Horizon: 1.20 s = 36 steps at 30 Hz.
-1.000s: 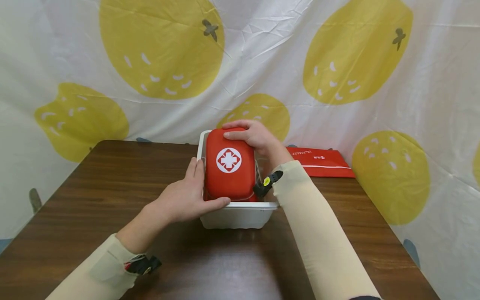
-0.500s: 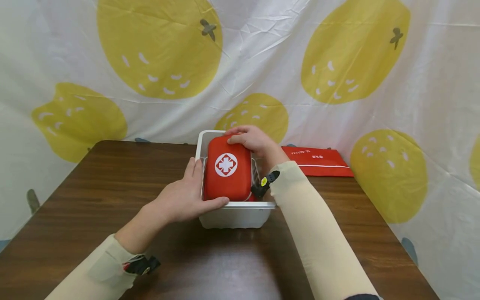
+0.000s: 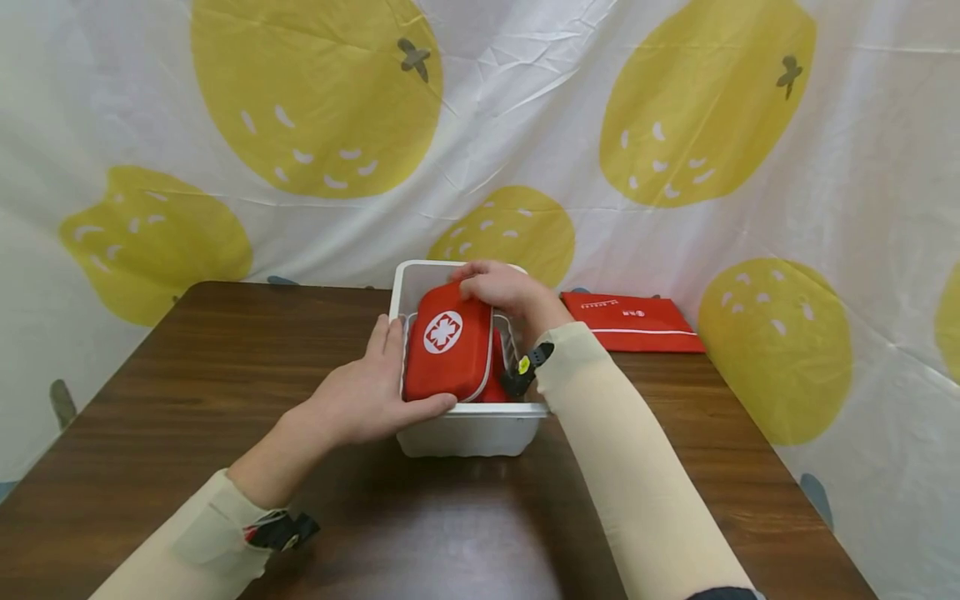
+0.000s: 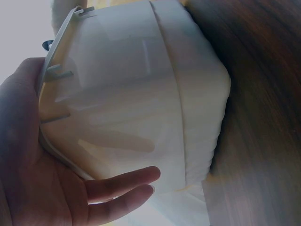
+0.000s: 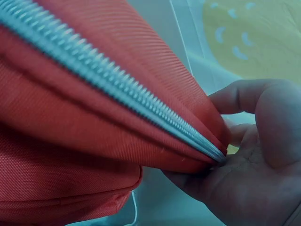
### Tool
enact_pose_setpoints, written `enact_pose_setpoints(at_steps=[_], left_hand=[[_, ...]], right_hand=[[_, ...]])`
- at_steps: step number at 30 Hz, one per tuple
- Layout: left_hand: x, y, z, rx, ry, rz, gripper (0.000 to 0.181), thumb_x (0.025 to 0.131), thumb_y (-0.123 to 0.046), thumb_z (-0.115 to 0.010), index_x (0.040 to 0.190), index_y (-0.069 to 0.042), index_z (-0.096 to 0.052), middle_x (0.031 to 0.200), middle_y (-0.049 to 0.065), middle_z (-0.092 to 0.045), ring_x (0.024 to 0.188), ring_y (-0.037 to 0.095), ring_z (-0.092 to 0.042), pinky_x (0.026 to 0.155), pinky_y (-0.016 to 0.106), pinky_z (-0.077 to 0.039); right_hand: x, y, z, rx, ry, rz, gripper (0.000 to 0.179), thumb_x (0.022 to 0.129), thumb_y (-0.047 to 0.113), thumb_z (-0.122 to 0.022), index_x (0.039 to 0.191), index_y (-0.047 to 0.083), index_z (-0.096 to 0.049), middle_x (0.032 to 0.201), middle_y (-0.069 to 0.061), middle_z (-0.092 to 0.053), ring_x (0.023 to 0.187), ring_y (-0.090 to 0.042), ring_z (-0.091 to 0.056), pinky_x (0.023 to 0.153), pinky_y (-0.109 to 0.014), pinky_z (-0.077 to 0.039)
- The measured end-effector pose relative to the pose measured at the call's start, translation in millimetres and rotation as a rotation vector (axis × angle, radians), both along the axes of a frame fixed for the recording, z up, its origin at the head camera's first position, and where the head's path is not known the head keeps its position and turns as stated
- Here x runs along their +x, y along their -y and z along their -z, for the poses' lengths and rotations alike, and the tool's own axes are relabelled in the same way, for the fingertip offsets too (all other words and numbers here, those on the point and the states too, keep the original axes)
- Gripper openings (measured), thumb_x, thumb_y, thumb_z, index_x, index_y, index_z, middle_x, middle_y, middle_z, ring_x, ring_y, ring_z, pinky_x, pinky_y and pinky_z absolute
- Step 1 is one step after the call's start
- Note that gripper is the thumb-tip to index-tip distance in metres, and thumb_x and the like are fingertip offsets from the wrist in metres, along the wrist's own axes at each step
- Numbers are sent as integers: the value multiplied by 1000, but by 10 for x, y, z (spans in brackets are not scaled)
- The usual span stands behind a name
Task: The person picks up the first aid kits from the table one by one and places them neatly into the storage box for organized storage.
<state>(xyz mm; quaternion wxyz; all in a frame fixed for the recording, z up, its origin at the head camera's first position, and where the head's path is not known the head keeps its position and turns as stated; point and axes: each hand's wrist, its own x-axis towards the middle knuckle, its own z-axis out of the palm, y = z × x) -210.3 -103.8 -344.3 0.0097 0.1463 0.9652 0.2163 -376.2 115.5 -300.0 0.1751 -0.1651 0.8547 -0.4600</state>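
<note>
A white plastic bin (image 3: 471, 433) stands on the table, holding a red zippered first-aid case (image 3: 450, 367) with a white cross emblem. My right hand (image 3: 506, 287) grips the case's far end, the thumb on its upper face. The right wrist view shows the pale zipper (image 5: 103, 77) running into the right palm (image 5: 256, 155). Beneath the case lies another red fabric item (image 5: 61, 188). At the bin's near left corner rests my left hand (image 3: 363, 396), its thumb along the near rim. In the left wrist view, straight fingers (image 4: 124, 183) lie along the bin's outer wall.
A flat red pouch (image 3: 633, 321) with a white stripe lies behind the bin to the right. The dark wooden table (image 3: 225, 375) ends at a lemon-print curtain (image 3: 517, 117). Wire-like or clear edging (image 3: 508, 333) shows inside the bin.
The right hand has lowered the case's far end into the bin and tilted the case leftward, uncovering more red fabric at its right. The left hand stays at the bin's corner.
</note>
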Motion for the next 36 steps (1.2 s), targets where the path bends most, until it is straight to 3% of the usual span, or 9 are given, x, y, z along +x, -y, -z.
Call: enact_pose_setpoints(at_steps=[9,17,25,28,33,36], left_hand=[[3,-4,-6,-1,-3,-1,130,91,-83,-62,172,7,-14,181,29,-10,121,47,-72,96,56,-63],[15,-1,1,-7,-17,-4,129,92,-81,-62,172,8,-14,181,29,-10,116,47,-75,96,56,-62],[12,-2,8,0,-41,3,127,93,-80,-63,171,10,-16,180,31,-13,116,49,-75,98,57,-62],[15,0,14,2,-44,1,127,93,-79,-63,171,9,-15,180,31,-13,115,49,-75,98,57,-61],[18,-2,13,3,-48,2,128,93,-80,-63,171,9,-16,180,31,-14,114,48,-76,98,57,-62],[24,-4,10,1,-43,1,128,92,-80,-62,171,8,-15,180,31,-13,114,47,-76,97,56,-62]], right_hand=[[23,-9,-3,66,34,-9,54,107,6,-55,160,2,-51,152,-22,-61,123,-28,-65,107,-36,-53],[22,-19,9,138,-19,-16,54,105,7,-58,158,3,-55,156,-22,-60,137,-34,-60,122,-45,-47],[10,-32,15,186,-99,-26,49,105,16,-59,153,5,-61,151,-20,-66,135,-33,-64,117,-46,-52],[9,-40,2,190,-129,-10,48,105,19,-59,151,8,-64,150,-18,-67,130,-28,-65,110,-40,-54],[10,-29,-38,79,-160,38,45,105,14,-57,148,2,-65,142,-21,-68,109,-29,-61,90,-32,-50],[22,-25,-91,-23,-146,59,44,107,12,-57,149,-1,-62,146,-23,-65,116,-35,-62,97,-35,-55]])
